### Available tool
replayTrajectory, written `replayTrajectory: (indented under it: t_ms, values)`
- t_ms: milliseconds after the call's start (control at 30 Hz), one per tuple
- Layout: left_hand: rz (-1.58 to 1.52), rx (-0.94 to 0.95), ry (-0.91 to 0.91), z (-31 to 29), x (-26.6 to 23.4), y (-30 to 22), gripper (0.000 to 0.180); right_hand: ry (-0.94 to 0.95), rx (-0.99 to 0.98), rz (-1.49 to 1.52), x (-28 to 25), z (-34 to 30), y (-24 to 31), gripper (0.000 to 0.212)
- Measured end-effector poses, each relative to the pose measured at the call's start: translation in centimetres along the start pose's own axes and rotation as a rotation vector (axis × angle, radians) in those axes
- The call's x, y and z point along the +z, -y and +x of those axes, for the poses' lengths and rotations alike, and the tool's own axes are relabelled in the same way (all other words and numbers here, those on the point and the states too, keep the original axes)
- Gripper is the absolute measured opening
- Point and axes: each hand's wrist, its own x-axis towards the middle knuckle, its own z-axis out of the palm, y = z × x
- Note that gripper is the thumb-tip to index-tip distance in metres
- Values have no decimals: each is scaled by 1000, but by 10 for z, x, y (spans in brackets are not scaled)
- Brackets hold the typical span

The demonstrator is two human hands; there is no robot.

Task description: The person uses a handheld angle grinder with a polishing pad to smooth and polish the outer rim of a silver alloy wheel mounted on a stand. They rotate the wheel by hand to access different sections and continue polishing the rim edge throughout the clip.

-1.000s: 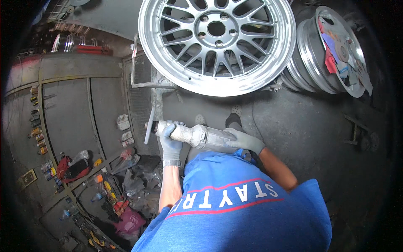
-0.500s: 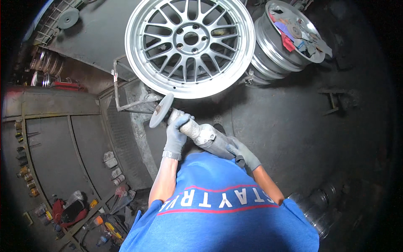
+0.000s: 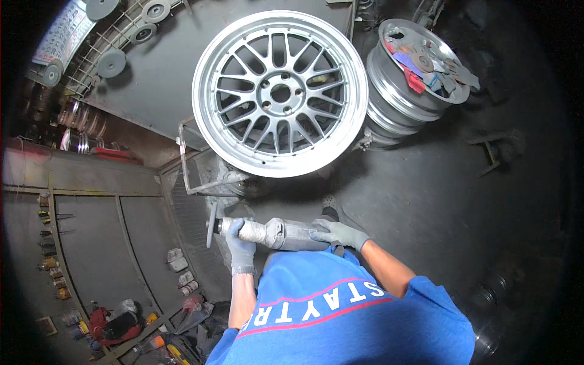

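Note:
Both gloved hands hold a dusty grey power tool [image 3: 292, 235], an angle grinder or polisher in shape, lying crosswise in front of my body. My left hand [image 3: 239, 243] is wrapped round its pale, wrapped front part, just behind the disc. My right hand [image 3: 340, 233] grips the rear of the body. The flat grey disc [image 3: 212, 225] at the tool's left end stands edge-on and touches nothing. Beyond the tool, a silver multi-spoke wheel rim [image 3: 280, 159] lies face up on a stand, apart from the disc.
A second rim on its side [image 3: 398, 91] holds rags and discs at the far right. A bent metal frame [image 3: 184, 159] juts out left of the silver rim. Discs hang on a wire rack [image 3: 82, 79] at upper left. Shelves with small bottles [image 3: 45, 263] line the left wall.
The tool has swung from slanting up toward the rim to lying nearly level, its disc now lower and farther from the rim. Both hands still hold it, and the view has shifted.

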Motion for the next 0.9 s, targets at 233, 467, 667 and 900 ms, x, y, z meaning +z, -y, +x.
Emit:
replayTrajectory:
  t_ms: [233, 467, 667, 900]
  values:
    - [25, 57, -142, -7, 13, 15, 24, 97, -37, -58, -41, 18, -5, 98]
    - [-26, 45, -224, -5, 39, 41, 26, 145, -73, 25, -82, 21, -22, 85]
    - [7, 50, -247, -12, 59, 55, 27, 177, 8, 34, -107, 13, -26, 94]
    - [30, 70, -306, -21, 61, 66, 27, 245, -50, 76, -119, 18, -42, 96]
